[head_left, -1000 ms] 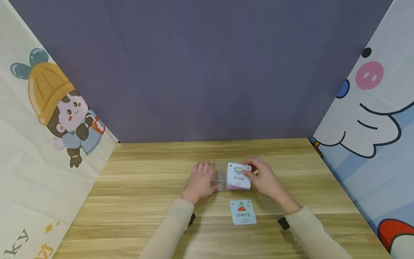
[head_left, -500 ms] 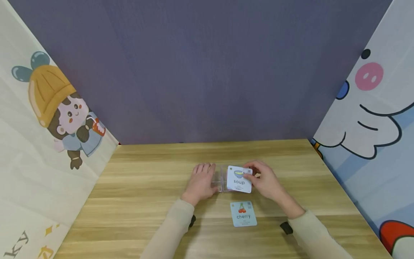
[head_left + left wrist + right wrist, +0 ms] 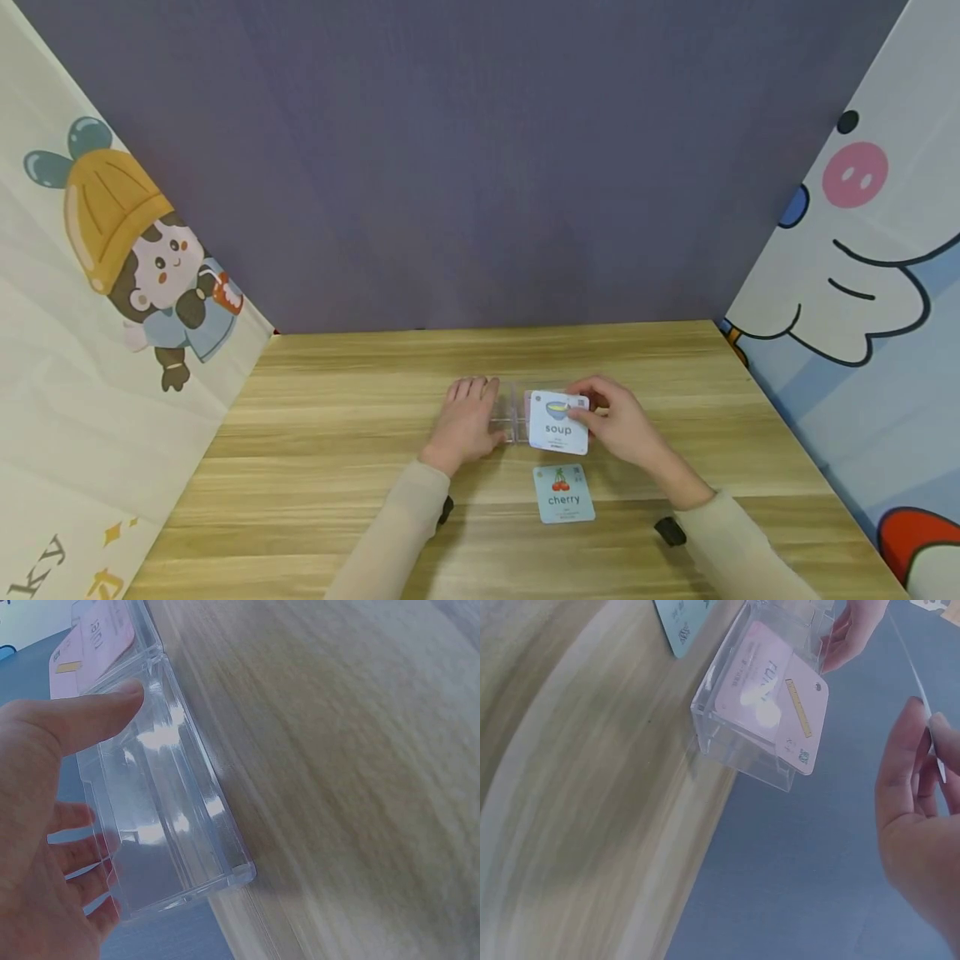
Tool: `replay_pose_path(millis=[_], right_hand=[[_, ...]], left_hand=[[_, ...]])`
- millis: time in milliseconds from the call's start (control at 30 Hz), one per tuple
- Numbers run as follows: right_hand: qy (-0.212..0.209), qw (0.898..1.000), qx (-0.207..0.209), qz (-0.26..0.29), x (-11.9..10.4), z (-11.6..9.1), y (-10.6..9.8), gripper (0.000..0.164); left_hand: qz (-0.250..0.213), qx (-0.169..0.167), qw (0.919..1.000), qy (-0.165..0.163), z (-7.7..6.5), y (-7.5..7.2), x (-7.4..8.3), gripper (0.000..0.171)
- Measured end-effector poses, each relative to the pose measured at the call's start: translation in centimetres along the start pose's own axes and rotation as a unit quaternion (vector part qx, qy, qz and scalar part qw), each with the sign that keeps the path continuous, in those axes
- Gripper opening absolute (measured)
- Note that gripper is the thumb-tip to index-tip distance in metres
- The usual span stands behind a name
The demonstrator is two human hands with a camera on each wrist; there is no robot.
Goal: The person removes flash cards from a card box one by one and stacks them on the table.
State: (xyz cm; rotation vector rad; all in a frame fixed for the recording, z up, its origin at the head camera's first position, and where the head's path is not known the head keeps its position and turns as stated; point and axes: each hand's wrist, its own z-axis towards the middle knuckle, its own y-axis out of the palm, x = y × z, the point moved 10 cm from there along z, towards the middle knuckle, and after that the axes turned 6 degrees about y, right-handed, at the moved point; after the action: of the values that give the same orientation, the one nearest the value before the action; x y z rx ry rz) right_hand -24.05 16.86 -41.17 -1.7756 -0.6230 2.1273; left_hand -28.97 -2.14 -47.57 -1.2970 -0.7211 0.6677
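My right hand (image 3: 618, 423) pinches a white flash card printed "soup" (image 3: 557, 432) by its right side, thumb in front. In the right wrist view that card (image 3: 915, 667) shows edge-on, lifted apart from the box. My left hand (image 3: 462, 423) spans the left compartment of a clear plastic box (image 3: 172, 802), thumb on one side and fingers on the opposite side. In the box's right compartment lies a pink card with a ruler picture (image 3: 772, 697), tilted and partly past the rim. The soup card hides most of that compartment in the head view.
A pale blue "cherry" card (image 3: 564, 493) lies flat on the wood-grain table (image 3: 337, 483), in front of the box. Behind the table rises a dark grey-blue panel (image 3: 480, 167). Cartoon-printed cloths hang at both sides.
My right hand has drawn the soup card slightly down and right, so it sits nearer the cherry card. My left hand stays on the box.
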Motion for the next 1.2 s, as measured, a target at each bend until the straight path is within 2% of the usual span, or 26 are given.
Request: replay_pose_path(millis=[200,467,733,1200], right_hand=[[0.023,0.999,-0.021,0.012,0.9,-0.4,0.3,0.024],[0.023,0.999,-0.033,0.025,1.3,-0.8,0.7,0.024],[0.045,0.997,-0.052,0.035,1.8,-1.2,1.1,0.025],[0.042,0.996,-0.074,0.025,2.9,-1.9,1.8,0.024]], left_hand=[[0.002,-0.001,1.0,-0.001,0.1,0.1,-0.1,0.094],[0.008,-0.002,1.0,-0.001,0.0,0.1,-0.1,0.094],[0.004,0.004,1.0,0.002,0.1,0.2,0.0,0.093],[0.001,0.007,1.0,0.001,0.2,0.1,0.0,0.093]])
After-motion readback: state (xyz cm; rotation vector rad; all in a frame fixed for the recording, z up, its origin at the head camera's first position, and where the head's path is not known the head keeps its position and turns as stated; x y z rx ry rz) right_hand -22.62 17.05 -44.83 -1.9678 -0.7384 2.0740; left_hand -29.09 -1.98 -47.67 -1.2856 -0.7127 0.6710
